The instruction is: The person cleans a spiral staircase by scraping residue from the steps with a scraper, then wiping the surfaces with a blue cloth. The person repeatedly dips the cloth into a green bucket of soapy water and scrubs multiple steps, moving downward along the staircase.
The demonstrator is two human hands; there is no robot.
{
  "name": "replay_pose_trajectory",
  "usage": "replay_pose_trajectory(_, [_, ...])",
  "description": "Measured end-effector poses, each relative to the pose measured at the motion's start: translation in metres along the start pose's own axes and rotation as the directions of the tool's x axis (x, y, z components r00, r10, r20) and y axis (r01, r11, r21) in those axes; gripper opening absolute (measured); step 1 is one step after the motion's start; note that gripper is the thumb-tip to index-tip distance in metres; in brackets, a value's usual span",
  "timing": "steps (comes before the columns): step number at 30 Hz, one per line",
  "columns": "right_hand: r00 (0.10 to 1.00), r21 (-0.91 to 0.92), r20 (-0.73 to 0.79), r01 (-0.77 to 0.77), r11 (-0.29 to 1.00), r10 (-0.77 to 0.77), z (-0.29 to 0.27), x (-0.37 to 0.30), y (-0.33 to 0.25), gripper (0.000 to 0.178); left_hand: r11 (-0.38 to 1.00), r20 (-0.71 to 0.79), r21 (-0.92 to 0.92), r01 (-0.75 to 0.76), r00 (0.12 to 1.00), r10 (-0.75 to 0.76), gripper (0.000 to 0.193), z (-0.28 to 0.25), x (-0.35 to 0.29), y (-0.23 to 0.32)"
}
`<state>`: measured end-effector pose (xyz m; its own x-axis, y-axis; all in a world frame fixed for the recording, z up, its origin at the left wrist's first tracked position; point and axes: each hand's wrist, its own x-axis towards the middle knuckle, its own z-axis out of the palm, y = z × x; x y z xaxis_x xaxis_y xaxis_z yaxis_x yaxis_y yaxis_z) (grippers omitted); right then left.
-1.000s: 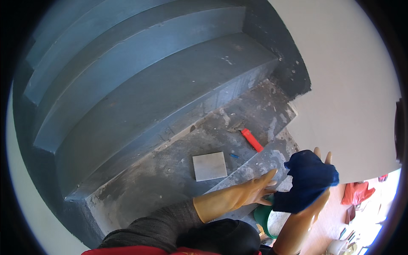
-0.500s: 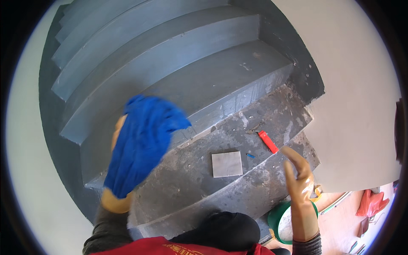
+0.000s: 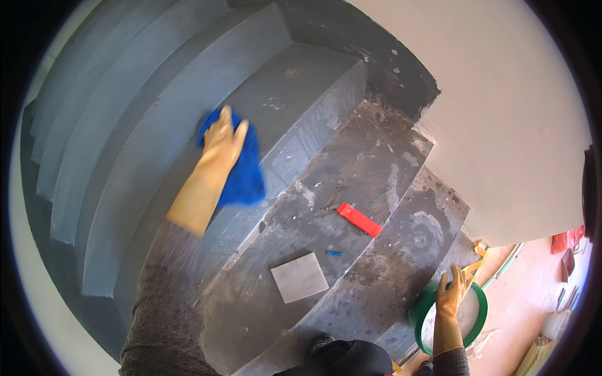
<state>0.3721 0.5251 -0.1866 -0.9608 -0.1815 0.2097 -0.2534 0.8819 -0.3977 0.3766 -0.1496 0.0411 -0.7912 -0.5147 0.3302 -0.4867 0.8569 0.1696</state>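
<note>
A yellow rubber glove covers my left hand [image 3: 219, 145], which lies over a bunched blue cloth [image 3: 243, 172] and presses it against a grey stair tread [image 3: 301, 72]. The fingers point up the stairs, and the cloth spills out to the right of the palm, over the tread's front edge. My right hand [image 3: 453, 296], gloved the same way, is over the green bucket [image 3: 483, 313] at the lower right, with thumb and fingers apart and nothing seen in them. Whether it touches the rim, I cannot tell. Pale contents show inside the bucket.
On the rough, stained step below lie a red-handled scraper [image 3: 359, 219], a square pale tile [image 3: 300, 277] and a small blue piece [image 3: 335, 253]. A cream wall [image 3: 501, 125] bounds the stairs on the right. A yellow strip [image 3: 481, 250] hangs beside the bucket.
My left hand has gone from holding the cloth up in the air to pressing it on the tread. My right hand has dropped toward the bucket. The view has turned.
</note>
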Motion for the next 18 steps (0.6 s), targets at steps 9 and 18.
replay_pose_trajectory(9, [0.998, -0.209, -0.021, -0.060, 0.976, 0.057, 0.020, -0.001, -0.018, 0.030, 0.983, 0.090, 0.036, -0.182, 0.980, 0.178, 0.095, 0.093, 0.178, 0.213])
replay_pose_trajectory(18, [0.997, -0.223, -0.030, -0.078, 0.972, 0.074, 0.021, 0.001, -0.019, 0.027, 0.418, 0.092, 0.760, -0.498, 0.718, 0.690, 0.055, 0.171, 0.127, 0.246])
